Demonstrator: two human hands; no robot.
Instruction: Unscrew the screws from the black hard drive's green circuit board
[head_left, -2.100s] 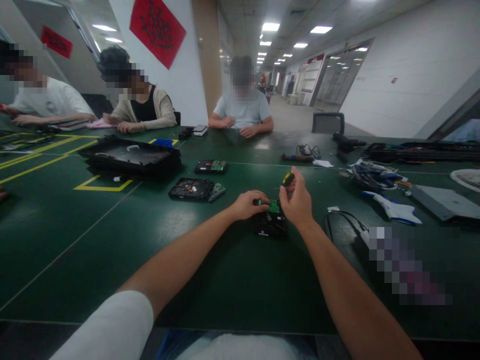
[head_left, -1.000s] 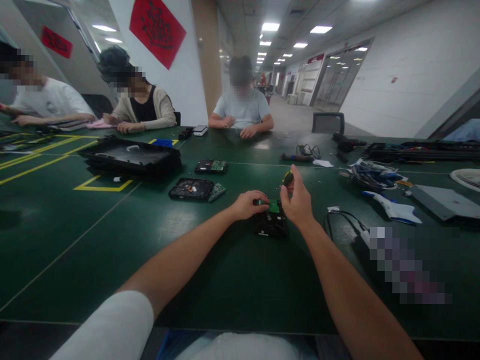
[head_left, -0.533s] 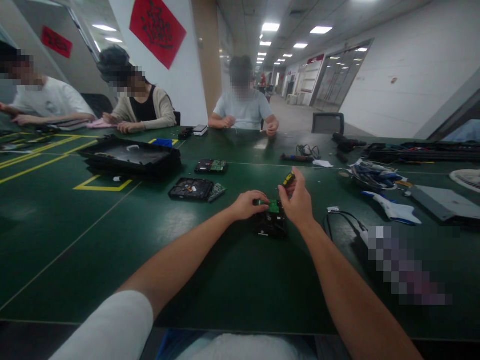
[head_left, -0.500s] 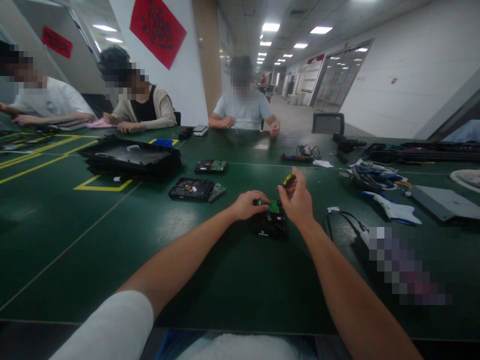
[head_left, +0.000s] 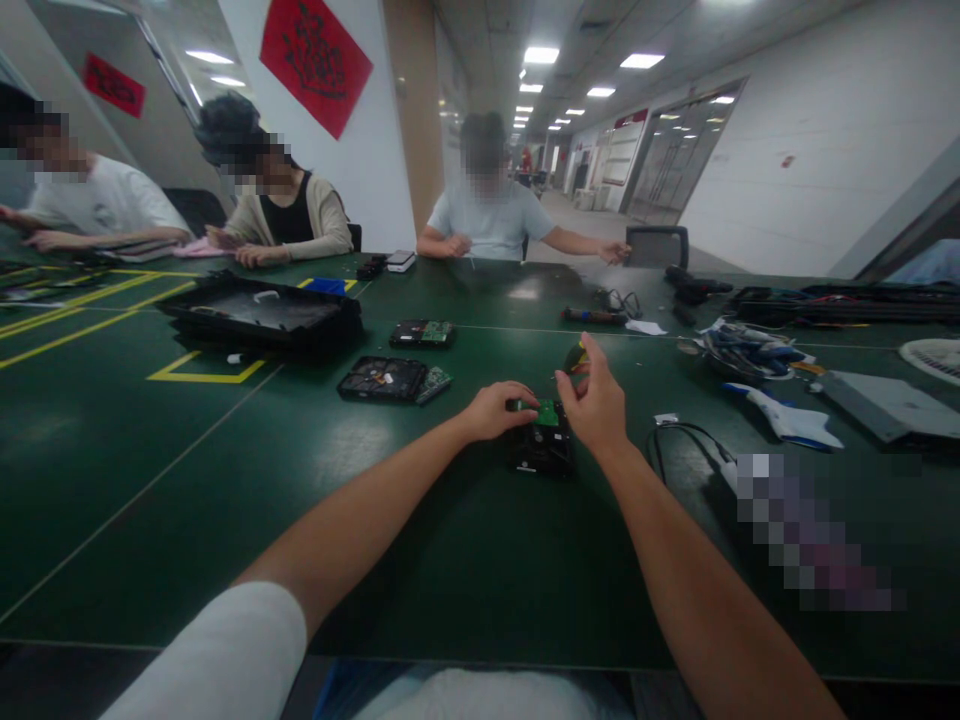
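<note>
Lying on the green table [head_left: 420, 560], the hard drive [head_left: 541, 447] is steadied by the left hand [head_left: 496, 408], fingers curled over its far edge. A yellow-handled screwdriver [head_left: 576, 357] is pinched upright in the right hand [head_left: 598, 405].

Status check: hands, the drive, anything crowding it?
Left hand steadies the hard drive at its far edge. Right hand grips a yellow-handled screwdriver over the green board. Black cable lies just right, apart.

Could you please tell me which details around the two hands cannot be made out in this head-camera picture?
- Screwdriver tip: hidden behind the right hand, so its contact with the hard drive is unclear.
- Green circuit board: too small to show screws.
- Left hand fingers: curled over the drive's far edge, which they cover.
- Item right of the black cable: pixelated.
</note>
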